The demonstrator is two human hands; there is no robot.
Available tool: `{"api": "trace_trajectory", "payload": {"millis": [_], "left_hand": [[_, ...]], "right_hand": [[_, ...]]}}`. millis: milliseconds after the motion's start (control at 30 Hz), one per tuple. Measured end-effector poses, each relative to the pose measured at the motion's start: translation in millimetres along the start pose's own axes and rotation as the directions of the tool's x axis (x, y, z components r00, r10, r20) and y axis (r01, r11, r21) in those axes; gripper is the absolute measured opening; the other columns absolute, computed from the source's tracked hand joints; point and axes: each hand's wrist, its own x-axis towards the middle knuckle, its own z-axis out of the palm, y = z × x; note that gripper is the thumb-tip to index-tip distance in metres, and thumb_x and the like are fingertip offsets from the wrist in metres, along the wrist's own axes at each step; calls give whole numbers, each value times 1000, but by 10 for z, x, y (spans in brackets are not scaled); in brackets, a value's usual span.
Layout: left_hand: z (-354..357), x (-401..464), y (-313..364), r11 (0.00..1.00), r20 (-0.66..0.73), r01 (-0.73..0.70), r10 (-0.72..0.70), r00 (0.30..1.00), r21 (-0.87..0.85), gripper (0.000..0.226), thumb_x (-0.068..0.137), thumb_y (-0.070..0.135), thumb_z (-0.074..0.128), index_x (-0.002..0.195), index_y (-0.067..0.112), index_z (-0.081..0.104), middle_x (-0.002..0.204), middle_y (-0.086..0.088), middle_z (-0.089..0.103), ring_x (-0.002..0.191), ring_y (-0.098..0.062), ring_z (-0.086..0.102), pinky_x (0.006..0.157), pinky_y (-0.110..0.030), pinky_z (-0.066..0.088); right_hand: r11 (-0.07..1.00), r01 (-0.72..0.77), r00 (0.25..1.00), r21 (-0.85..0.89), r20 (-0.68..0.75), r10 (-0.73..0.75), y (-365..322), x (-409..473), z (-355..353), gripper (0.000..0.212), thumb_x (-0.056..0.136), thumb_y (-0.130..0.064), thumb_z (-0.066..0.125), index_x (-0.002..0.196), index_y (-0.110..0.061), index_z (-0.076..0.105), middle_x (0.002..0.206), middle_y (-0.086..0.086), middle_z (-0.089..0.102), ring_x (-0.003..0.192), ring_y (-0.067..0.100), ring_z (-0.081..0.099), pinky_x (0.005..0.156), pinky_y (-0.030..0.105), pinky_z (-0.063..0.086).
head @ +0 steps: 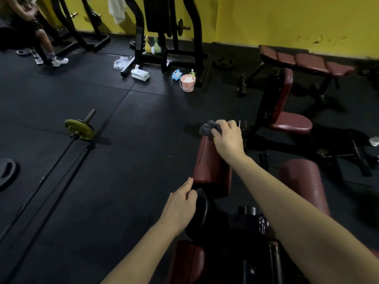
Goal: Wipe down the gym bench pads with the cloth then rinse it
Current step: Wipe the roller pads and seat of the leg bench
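Head view, what I saw: right hand gripped a bunched grey cloth, fingers curled over it, pressing it on the far end of a maroon roller pad. Left hand rested on the black disc at the pad's near end, fingers lightly bent against its rim, not wrapped round anything I could confirm. A second maroon roller pad sat to the right, apart from the first.

Further back: a maroon seat with upright backrest, and behind that a flat bench with segmented maroon pads near the yellow wall.

Pink bucket stood on the black rubber floor, well apart from the cloth, with something white in it; couldn't tell what. Blue packet and a small green-capped bottle were just beside it. White box lay near a black machine frame, two spray bottles on its base.

Barbell with a yellow plate lay on the floor at left. A seated person's leg showed top left.
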Motion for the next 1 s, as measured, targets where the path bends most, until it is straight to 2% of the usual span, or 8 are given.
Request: {"api": "trace_trajectory", "payload": {"millis": [133, 300, 400, 533, 633, 767, 933, 1000], "left_hand": [[-65, -8, -3, 1000, -13, -11, 11, 1000, 9, 52, 108, 31, 33, 159, 31, 32, 165, 14, 30, 151, -4, 26, 128, -38, 18], [25, -137, 2, 993, -23, -114, 114, 993, 10, 51, 108, 28, 35, 159, 33, 33, 165, 23, 22, 151, 6, 18, 129, -36, 11], [56, -119, -32, 993, -11, -105, 106, 994, 59, 53, 108, 30, 32, 161, 35, 28, 165, 27, 16, 149, 11, 13, 129, -35, 2], [52, -103, -17, 986, 12, -86, 85, 996, 143, 54, 108, 33, 28, 162, 39, 22, 165, 31, 10, 148, 13, 12, 129, -39, 1], [18, -74, -4, 985, -4, -52, 53, 999, 163, 53, 108, 36, 29, 161, 38, 26, 164, 30, 15, 150, 8, 17, 129, -40, 9], [-62, -48, 3, 998, -43, -20, 23, 999, 64, 50, 107, 39, 33, 157, 34, 39, 162, 25, 29, 150, 2, 25, 127, -34, 20], [5, -137, 126, 990, -23, -142, 143, 990, 23, 51, 109, 32, 36, 160, 30, 31, 165, 20, 25, 151, 5, 18, 128, -30, 17], [46, -116, 121, 987, -2, -142, 143, 990, 79, 52, 110, 32, 33, 162, 30, 26, 167, 20, 18, 152, 3, 14, 128, -31, 16]], "right_hand": [[996, 66, 998, -54, 20, -65, -74, -298, -75, 29, 99, -34, 60, 127, -26, 59, 121, 7, 51, 110, 36, 51, 92, 53, 48], [977, 213, 973, 20, 85, -214, -18, -1328, -260, 31, 97, -29, 66, 127, -26, 60, 117, -1, 51, 104, 26, 53, 91, 44, 51], [964, 266, 961, -1, 84, -265, 68, -1303, -280, 31, 96, -30, 64, 127, -24, 60, 116, 3, 52, 101, 27, 52, 89, 44, 51], [994, 100, 994, -40, -46, -102, 196, -331, -86, 33, 97, -36, 56, 125, -20, 62, 117, 16, 54, 100, 44, 54, 86, 56, 52], [998, -56, 998, 12, -21, 56, 164, 54, -47, 30, 101, -35, 57, 128, -24, 59, 124, 12, 50, 111, 39, 52, 96, 55, 48], [999, 46, 999, 28, 24, -47, 2, -446, -119, 29, 98, -29, 64, 126, -22, 60, 122, 10, 50, 110, 37, 52, 95, 52, 48], [990, 112, 986, 90, 112, -122, 40, -1401, -303, 31, 99, -27, 64, 130, -27, 55, 118, -2, 45, 112, 21, 47, 96, 35, 44], [990, 124, 986, 71, 100, -131, 79, -1291, -279, 32, 99, -25, 64, 130, -25, 56, 118, 1, 46, 112, 24, 46, 98, 38, 44]]}}
